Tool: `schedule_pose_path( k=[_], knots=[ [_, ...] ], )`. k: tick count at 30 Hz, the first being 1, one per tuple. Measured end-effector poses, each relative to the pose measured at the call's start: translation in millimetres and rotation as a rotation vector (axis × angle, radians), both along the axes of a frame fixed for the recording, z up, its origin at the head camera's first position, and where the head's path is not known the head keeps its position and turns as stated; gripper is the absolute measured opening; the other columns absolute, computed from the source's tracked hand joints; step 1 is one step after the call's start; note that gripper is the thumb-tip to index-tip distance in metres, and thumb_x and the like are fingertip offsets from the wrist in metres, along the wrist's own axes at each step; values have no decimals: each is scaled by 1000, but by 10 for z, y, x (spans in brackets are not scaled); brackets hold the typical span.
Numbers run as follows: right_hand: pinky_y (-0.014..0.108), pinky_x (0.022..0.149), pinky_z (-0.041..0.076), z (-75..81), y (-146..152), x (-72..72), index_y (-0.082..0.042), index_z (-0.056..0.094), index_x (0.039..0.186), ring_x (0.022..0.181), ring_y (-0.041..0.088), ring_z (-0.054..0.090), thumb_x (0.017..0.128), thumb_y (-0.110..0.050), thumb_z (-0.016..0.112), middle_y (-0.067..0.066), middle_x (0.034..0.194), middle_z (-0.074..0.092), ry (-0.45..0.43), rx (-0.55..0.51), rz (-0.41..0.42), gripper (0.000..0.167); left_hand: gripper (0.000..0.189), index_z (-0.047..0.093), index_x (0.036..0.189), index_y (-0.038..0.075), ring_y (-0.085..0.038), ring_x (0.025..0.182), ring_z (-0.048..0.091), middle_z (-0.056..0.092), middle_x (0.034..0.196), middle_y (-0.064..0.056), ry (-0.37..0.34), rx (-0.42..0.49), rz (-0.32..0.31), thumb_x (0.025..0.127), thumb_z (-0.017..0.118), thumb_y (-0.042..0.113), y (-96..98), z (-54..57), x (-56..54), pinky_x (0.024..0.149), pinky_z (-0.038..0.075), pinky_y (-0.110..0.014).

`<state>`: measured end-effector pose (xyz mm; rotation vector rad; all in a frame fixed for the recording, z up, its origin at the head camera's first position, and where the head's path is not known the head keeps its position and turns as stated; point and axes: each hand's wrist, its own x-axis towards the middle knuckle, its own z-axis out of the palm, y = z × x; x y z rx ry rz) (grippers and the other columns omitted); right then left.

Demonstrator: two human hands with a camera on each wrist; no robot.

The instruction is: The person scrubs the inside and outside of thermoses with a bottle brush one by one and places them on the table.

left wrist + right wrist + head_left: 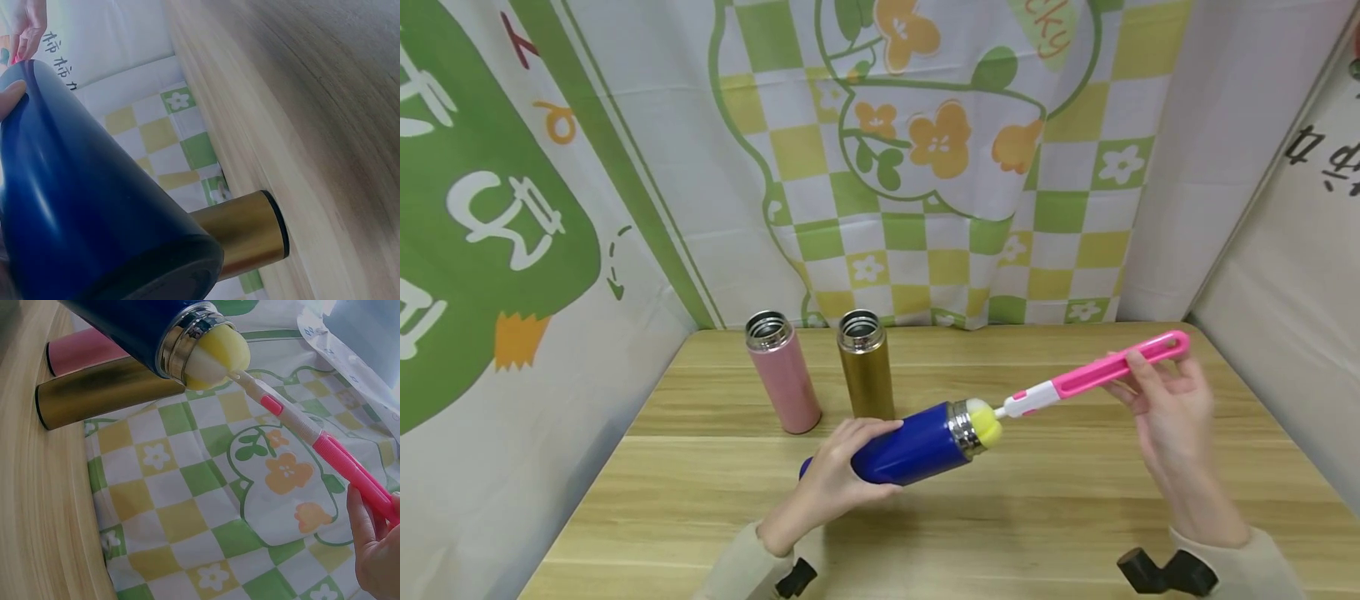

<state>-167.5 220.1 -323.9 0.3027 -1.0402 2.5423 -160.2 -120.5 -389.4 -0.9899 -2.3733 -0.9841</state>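
Observation:
My left hand (838, 467) grips a blue thermos bottle (913, 446) around its body, tilted with the steel mouth toward the right and raised off the table. A yellow and white sponge head (983, 423) sits at the bottle's mouth, partly inside it; how deep it reaches is hidden. It belongs to a bottle brush (1097, 375) with a pink and white handle. Near the handle's far end, my right hand (1172, 412) pinches it between thumb and fingers. In the right wrist view the sponge (219, 356) bulges out past the steel rim.
Behind the left hand, a pink bottle (786, 379) and a gold bottle (867, 367) stand lidless on the wooden table (1000, 525). A printed cloth (925, 275) hangs along the table's back edge, with further cloth walls at both sides.

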Motion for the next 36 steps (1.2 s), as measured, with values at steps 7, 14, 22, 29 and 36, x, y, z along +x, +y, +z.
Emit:
schedule_pose_path(
  k=[7,14,22,29,36],
  knots=[
    [35,72,49,-22,-23,17,1,47,102,79,26,64,83,7,51,15,85,62,-34,63,-3,21,71,55,117,16,-17,98,52,58,107,-1,-17,10,12,53,84,23,-17,-9,20,82,44,-38],
    [35,72,49,-44,-73,5,1,47,102,77,26,64,83,7,52,14,83,61,-43,87,-3,20,71,55,117,16,-17,100,53,58,107,-1,-24,21,13,52,85,23,-15,-41,28,88,40,-47],
    [33,72,49,-84,-143,10,0,47,101,79,23,64,84,5,52,12,84,62,-69,151,-5,19,71,55,117,16,-17,100,53,58,108,-1,-16,21,24,53,84,24,-8,-63,35,88,40,-47],
    [32,72,50,-133,-255,43,-2,48,98,80,22,64,85,8,47,10,85,63,-30,233,33,16,71,56,116,15,-17,96,53,59,106,-1,32,40,11,51,85,25,35,-67,46,79,44,-34],
    [35,75,48,-247,-454,47,3,45,100,84,23,63,85,6,51,11,86,63,20,316,86,16,71,54,118,16,-16,97,51,58,108,0,24,69,-36,53,84,23,137,-24,34,79,44,-32]
  ],
)
